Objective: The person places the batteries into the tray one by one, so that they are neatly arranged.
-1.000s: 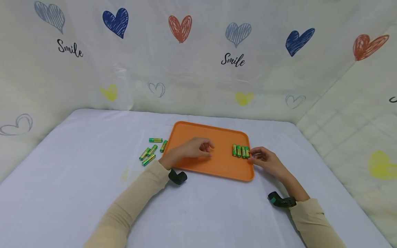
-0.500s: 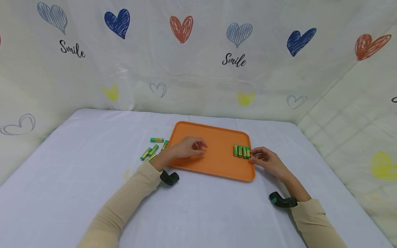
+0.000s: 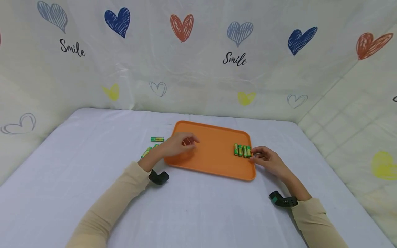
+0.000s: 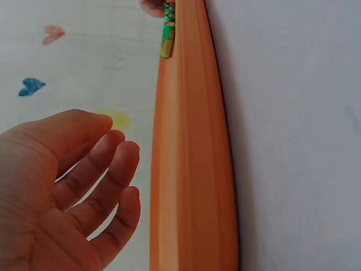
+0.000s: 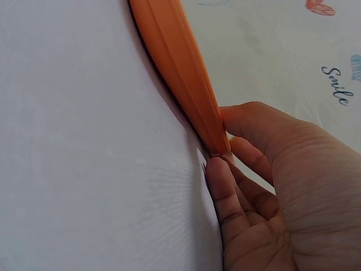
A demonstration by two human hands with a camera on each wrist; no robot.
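An orange tray (image 3: 214, 165) lies on the white cloth. Several green and gold batteries (image 3: 240, 150) stand side by side in a row near its right end. My left hand (image 3: 178, 144) hovers over the tray's left side, fingers loosely bent around nothing; the left wrist view shows this bare hand (image 4: 84, 186) beside the tray's wall. At the right edge my right hand (image 3: 268, 161) pinches the rim, close to the last battery of the row. From the right wrist, thumb and fingers appear on either side of the tray edge (image 5: 192, 84).
Left of the tray, loose batteries lie on the cloth, one crosswise (image 3: 157, 139) and one slanted (image 3: 146, 152); my left hand and wrist partly cover others. A white curtain (image 3: 198, 69) printed with hearts hangs behind the table.
My left hand has moved left across the tray, toward the loose batteries, and now covers some of them. The right hand stays at the tray's right edge. The row of batteries is unchanged.
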